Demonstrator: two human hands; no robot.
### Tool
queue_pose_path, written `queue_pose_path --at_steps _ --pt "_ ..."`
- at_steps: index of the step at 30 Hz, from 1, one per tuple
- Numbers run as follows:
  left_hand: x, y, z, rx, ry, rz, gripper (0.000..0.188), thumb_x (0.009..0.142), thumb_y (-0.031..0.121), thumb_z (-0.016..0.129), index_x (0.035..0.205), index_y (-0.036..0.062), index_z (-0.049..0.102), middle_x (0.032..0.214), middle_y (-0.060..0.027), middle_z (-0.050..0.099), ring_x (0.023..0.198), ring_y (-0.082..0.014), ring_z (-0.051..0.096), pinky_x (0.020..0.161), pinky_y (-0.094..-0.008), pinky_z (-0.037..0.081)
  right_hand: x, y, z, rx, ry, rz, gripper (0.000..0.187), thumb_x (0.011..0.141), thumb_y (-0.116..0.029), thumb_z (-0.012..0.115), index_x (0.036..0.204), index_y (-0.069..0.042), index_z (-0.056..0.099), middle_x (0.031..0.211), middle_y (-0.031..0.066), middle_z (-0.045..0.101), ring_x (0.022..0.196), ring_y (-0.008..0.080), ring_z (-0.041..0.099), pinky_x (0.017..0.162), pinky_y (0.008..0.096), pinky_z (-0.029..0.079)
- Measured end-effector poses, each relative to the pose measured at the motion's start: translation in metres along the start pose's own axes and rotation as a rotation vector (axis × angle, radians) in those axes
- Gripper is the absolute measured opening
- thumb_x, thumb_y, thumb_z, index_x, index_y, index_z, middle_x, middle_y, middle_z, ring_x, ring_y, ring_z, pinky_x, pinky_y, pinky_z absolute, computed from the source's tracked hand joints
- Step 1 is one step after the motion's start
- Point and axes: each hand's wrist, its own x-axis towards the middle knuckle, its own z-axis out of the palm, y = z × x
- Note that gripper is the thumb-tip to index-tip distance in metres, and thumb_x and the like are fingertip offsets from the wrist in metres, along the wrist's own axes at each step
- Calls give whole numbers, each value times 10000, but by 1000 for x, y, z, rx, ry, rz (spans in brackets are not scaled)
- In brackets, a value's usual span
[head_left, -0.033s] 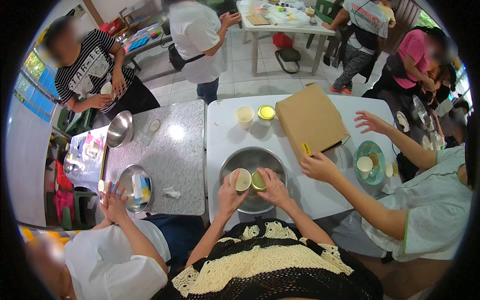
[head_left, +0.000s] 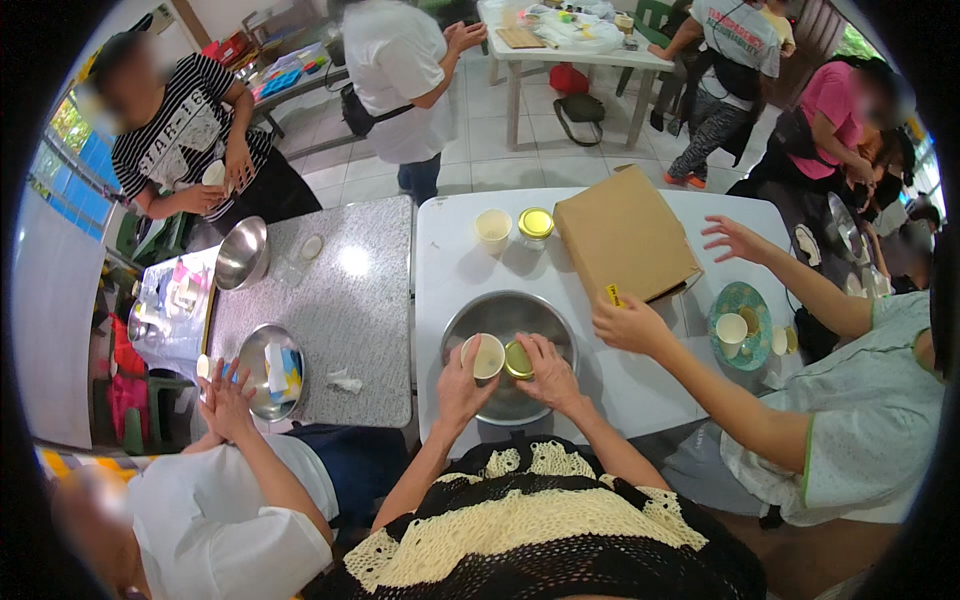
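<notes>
Holds a pale cup [head_left: 484, 356] in the left hand [head_left: 458, 386], with fingers curled partway around its wall. Grips a gold-lidded jar [head_left: 518, 361] just beside it in the right hand [head_left: 551, 374], with fingers bent partway around the side. Keeps both over or in the steel bowl [head_left: 510, 308] on the white counter [head_left: 450, 235]; cannot tell which. As for the cup, looks light, papery and easily squashed; seems best held gently around the wall. As for the jar, looks heavier, stiff, probably slick and breakable glass; seems best taken around the body. Note matt, tapering sides on the cup, glossy metal on the lid, smooth curves in the bowl, flat-faced brown cardboard in the box [head_left: 625, 232] farther off.
</notes>
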Motion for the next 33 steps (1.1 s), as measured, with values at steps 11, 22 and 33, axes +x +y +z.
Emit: queue_pose_path --at_steps 11,22,33 --pt "-10 -3 1 14 64 -18 871 697 194 801 1464 173 389 1257 -147 531 1054 -358 611 821 -438 533 4 1 4 0 -47 -28 915 654 -144 824 1437 -132 351 1321 160 449 1200 383 499 974 460 476" --pt "-35 -9 -11 23 78 -130 896 690 192 806 1457 82 355 1249 -158 542 1026 -374 614 832 -444 521 -4 -24 15 50 -38 -66 882 646 -127 827 1401 -126 371 1285 146 463 1172 373 515 941 460 492" --pt "-21 -15 -15 -17 40 -36 858 706 239 801 1438 80 381 1215 -154 555 984 -364 629 791 -438 532 -10 -35 16 62 -54 139 841 663 -172 812 1380 -129 374 1252 163 486 1189 387 510 958 487 483"
